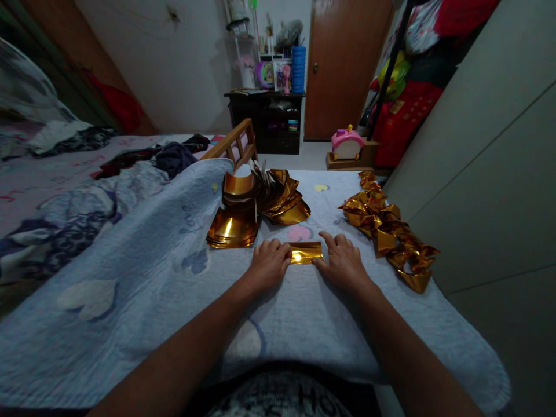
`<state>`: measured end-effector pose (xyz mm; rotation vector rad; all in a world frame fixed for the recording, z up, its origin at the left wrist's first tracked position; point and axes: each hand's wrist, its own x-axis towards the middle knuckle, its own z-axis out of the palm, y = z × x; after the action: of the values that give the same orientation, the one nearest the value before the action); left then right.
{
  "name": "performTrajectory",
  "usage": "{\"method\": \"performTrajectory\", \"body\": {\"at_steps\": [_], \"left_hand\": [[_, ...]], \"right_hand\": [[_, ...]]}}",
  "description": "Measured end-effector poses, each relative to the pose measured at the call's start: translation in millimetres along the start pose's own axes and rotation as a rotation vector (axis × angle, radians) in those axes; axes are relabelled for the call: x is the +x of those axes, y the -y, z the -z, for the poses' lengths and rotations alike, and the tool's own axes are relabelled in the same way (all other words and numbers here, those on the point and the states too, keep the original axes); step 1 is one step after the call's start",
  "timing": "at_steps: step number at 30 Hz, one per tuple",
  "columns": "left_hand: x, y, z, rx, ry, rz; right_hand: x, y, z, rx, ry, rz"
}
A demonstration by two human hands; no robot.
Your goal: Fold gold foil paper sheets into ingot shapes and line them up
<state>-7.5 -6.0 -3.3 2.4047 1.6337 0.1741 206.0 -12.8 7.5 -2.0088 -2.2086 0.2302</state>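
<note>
A folded strip of shiny gold foil paper (pixel 305 253) lies flat on the pale blue quilt in front of me. My left hand (pixel 270 263) is closed over its left end, thumb and fingers pressed down on it. At the other end, my right hand (pixel 344 262) touches the lower right corner with the thumb; its index finger is raised and apart from the thumb. Beyond my left hand sits a fanned stack of gold foil sheets (pixel 234 227), some curled upward. To the right of my right hand lies a row of folded gold foil pieces (pixel 384 229).
The quilt (pixel 174 324) covers the surface and bunches up on the left beside a bed with crumpled clothes (pixel 174 159). A wooden rail (pixel 230 142) stands behind the stack. A pale cabinet (pixel 490 174) borders the right side. A pink toy (pixel 347 143) stands beyond the far edge.
</note>
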Motion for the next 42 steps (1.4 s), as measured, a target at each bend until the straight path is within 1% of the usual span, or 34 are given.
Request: {"method": "performTrajectory", "body": {"at_steps": [8, 11, 14, 16, 20, 24, 28, 31, 37, 40, 42], "left_hand": [[1, 3, -2.7, 0.012, 0.005, -0.013], [0, 3, -1.0, 0.003, 0.001, -0.036], [0, 2, 2.3, -0.012, 0.002, -0.058], [0, 1, 3.3, -0.029, -0.013, -0.063], [1, 0, 0.6, -0.073, -0.066, -0.067], [2, 0, -3.2, -0.091, -0.101, -0.078], [3, 0, -4.2, -0.125, -0.137, -0.056], [5, 2, -6.1, -0.182, -0.180, -0.046], [7, 7, -14.2, -0.273, -0.234, -0.079], [8, 8, -14.1, -0.370, -0.260, -0.074], [8, 9, -12.3, -0.464, -0.249, -0.062]], "right_hand": [[4, -25, 1, 0.034, 0.051, 0.003], [7, -29, 0, 0.138, 0.030, 0.033], [13, -28, -3, 0.290, -0.017, 0.078], [17, -24, -5, 0.333, -0.048, 0.106], [22, -17, -6, 0.415, -0.040, 0.167], [22, -12, -6, 0.407, -0.023, 0.160], [20, -8, -12, 0.260, -0.049, 0.162], [19, -7, -18, 0.224, -0.071, 0.196], [20, -8, -20, 0.302, -0.068, 0.260], [20, -9, -17, 0.395, -0.053, 0.318], [19, -9, -15, 0.468, -0.060, 0.337]]}}
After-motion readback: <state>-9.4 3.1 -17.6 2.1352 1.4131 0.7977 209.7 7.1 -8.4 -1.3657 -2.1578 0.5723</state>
